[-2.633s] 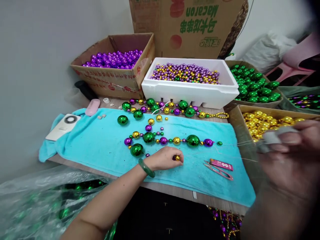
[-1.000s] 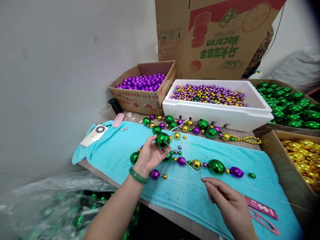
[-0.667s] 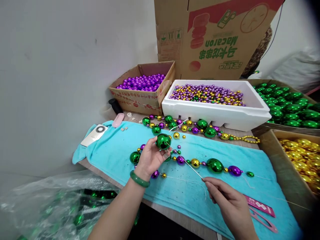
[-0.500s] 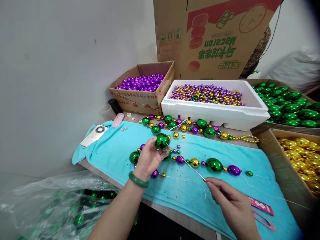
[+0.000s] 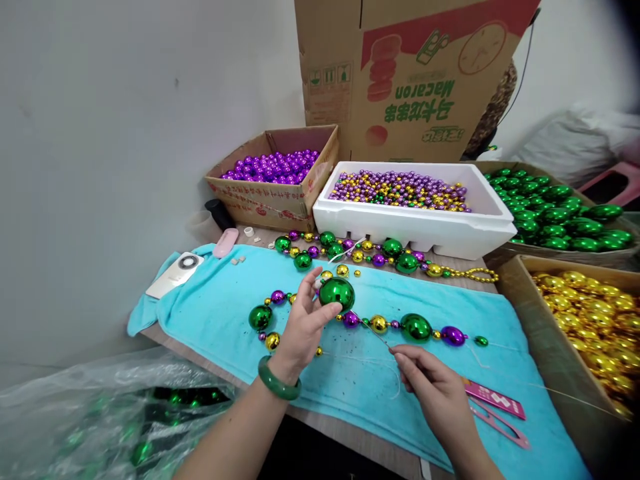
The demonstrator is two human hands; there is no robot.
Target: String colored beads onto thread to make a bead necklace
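My left hand [image 5: 305, 323], with a green bangle [image 5: 279, 379] at its wrist, holds a large shiny green bead [image 5: 337, 295] between thumb and fingers. My right hand [image 5: 425, 373] pinches a thin needle [image 5: 375, 333] whose far end meets the lower right of that bead. Behind and below them a strand of green, purple and gold beads [image 5: 416, 327] curves over the turquoise towel [image 5: 450, 373]. A second finished-looking strand [image 5: 393, 247] lies along the towel's back edge. Thin thread trails near my right hand.
Purple beads fill a cardboard box [image 5: 270, 213]; small mixed beads fill a white foam box [image 5: 410, 227]. Boxes of green beads [image 5: 555, 200] and gold beads [image 5: 595, 307] stand right. A white device [image 5: 175, 275], a pink dish [image 5: 225, 243] and a pink tool [image 5: 500, 423] rest on the towel.
My left hand has turned and brought the green bead slightly right and down, its thumb now across the front. The needle shows a shorter length between the hands. The whole view has shifted a little.
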